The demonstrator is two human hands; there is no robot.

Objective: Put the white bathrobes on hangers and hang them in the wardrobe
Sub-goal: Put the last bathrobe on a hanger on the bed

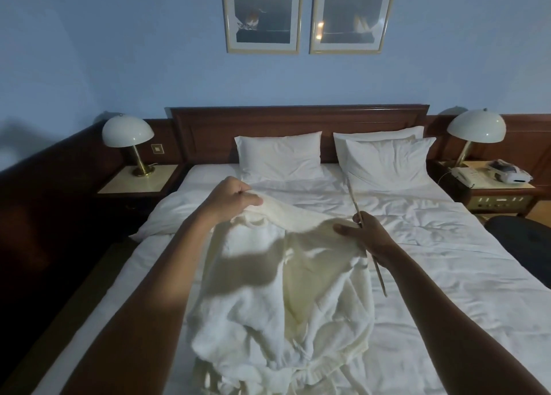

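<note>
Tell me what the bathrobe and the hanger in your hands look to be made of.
The white bathrobe looks like thick, soft terry cotton: matte, nubbly surface, heavy rumpled folds. The left hand grips its collar. The thin pale hanger, seen edge-on in the right hand, looks like light, unpainted wood with a dull finish, though plastic can't be ruled out.

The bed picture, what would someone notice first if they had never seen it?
First, the white bathrobe, held up over the middle of the bed. The left hand grips its collar, and the right hand pinches the cloth together with a thin wooden hanger. Behind, two pillows lean on the dark headboard, with a domed lamp at each side.
</note>
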